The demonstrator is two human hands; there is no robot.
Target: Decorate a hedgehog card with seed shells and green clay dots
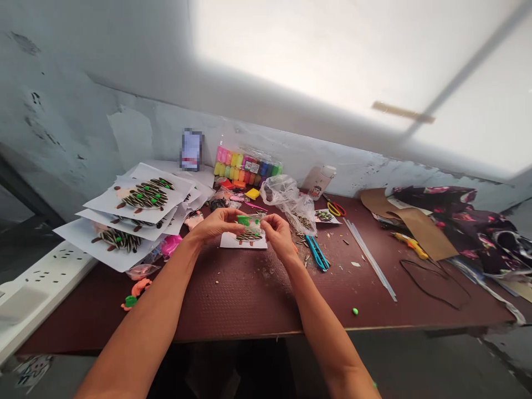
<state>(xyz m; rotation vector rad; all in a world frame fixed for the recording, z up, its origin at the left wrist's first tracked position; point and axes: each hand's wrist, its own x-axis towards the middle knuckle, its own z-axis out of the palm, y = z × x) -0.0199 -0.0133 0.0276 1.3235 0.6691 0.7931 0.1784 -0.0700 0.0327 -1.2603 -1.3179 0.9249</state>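
Observation:
My left hand (220, 223) pinches a small clear bag with green clay (243, 220) inside, held above a white card. My right hand (277, 233) has its fingers closed at the right side of the same bag, near a small green bit. Beneath both hands, the white card (233, 241) lies on the dark red table (233, 299), with a hedgehog figure (249, 236) of striped seeds partly covered by the bag. A small green clay ball (354, 311) rests near the table's front edge.
Stacked hedgehog sheets (93, 219) and a power strip (45, 277) are on the left. Behind stand coloured clay packs (245, 166) and a bottle (320, 182). Rightward lie a blue cutter (317, 254), scissors (336, 208), glue sticks (372, 260) and a yellow glue gun (411, 245).

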